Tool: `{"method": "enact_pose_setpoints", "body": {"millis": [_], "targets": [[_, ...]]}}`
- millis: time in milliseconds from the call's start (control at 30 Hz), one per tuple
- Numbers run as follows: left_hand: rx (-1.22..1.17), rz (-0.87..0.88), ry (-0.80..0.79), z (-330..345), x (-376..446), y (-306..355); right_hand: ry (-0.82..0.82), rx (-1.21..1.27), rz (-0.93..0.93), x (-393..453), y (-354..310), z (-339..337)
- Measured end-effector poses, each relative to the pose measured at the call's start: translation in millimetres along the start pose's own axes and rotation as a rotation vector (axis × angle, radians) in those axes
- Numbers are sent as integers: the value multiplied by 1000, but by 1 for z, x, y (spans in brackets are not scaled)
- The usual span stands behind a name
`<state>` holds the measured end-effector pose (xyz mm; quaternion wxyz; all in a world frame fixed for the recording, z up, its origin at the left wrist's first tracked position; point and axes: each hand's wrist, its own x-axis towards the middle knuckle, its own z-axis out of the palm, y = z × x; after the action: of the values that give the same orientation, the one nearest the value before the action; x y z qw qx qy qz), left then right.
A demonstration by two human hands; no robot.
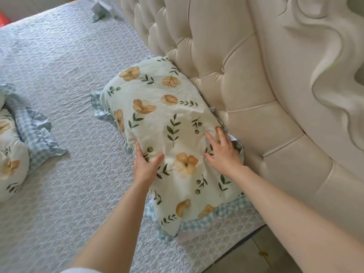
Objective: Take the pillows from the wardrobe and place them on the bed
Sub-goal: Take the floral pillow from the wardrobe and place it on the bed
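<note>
A floral pillow (169, 123) with a blue checked frill lies on the bed (65, 62), its long side against the tufted headboard (226, 56). My left hand (145, 164) rests flat on the pillow's near left edge, fingers straight. On the pillow's right side, close to the headboard, my right hand (222, 150) presses down with spread fingers. A second pillow (11, 152) of the same print lies at the left edge of the view, partly cut off.
The bed wears a pale quilted cover. A folded pale cloth (100, 10) lies at the far end by the headboard. The bed's near edge and a strip of floor (256, 253) show at the bottom right.
</note>
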<state>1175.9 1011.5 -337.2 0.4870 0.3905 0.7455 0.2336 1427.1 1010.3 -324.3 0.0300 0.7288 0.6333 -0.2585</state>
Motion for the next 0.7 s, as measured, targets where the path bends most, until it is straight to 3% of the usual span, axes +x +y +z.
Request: {"method": "enact_pose_setpoints", "body": {"millis": [333, 433, 633, 700], "targets": [[56, -72, -84, 4, -43, -22, -88, 28, 61, -38, 5, -8], [38, -118, -118, 2, -67, -29, -39, 35, 72, -54, -11, -8], [-109, -154, -139, -19, -109, -42, -12, 94, -163, -90, -67, 0], [-119, -154, -65, -30, -125, -50, -2, 109, -251, -100, -89, 3]]}}
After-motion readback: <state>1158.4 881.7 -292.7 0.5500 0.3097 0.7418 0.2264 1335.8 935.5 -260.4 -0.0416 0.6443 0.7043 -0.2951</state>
